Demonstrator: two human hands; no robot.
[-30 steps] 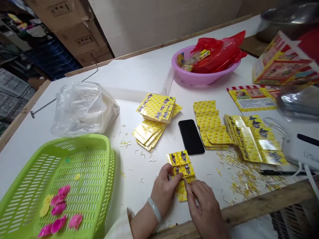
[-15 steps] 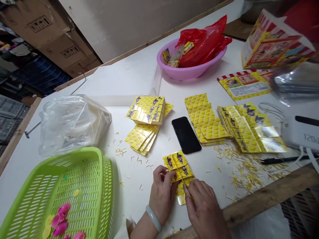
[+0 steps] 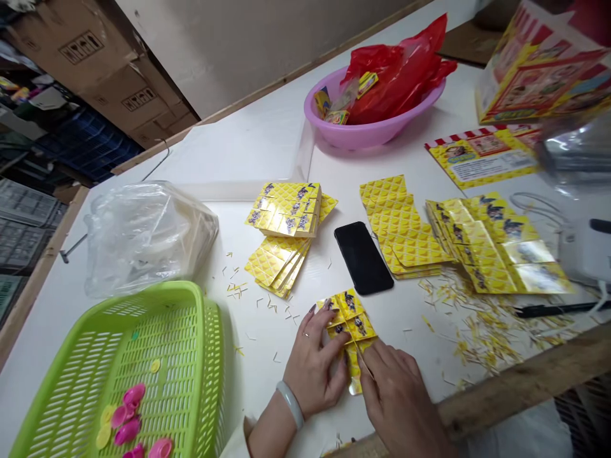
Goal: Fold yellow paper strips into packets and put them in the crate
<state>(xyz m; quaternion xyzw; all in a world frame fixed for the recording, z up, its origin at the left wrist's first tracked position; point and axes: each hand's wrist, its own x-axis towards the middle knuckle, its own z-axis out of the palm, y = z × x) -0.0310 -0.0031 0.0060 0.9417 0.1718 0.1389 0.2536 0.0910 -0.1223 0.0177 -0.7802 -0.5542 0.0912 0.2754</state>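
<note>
A yellow printed card sheet (image 3: 361,326) with small cartoon figures lies on the table close to me, partly hidden by both hands. My left hand (image 3: 312,362), with a pale bangle on its wrist, rests on the sheet's left side, its fingers spread over the card. My right hand (image 3: 396,388) is closed around a thin pointed tool (image 3: 360,356), mostly hidden by the fingers; its tip touches the sheet near the middle seam. A black phone (image 3: 363,257) lies just beyond the sheet.
Stacked yellow cards (image 3: 286,210) stand left of the phone, and more yellow cards (image 3: 405,235) lie to its right. Yellow paper scraps (image 3: 470,337) litter the right side. A green basket (image 3: 210,343), plastic bag (image 3: 147,242) and purple basin (image 3: 367,137) surround the work spot.
My left fingers have gone from bent at the sheet's edge to spread further over it. My right hand keeps the tool at the seam. The whole view has shifted slightly.
</note>
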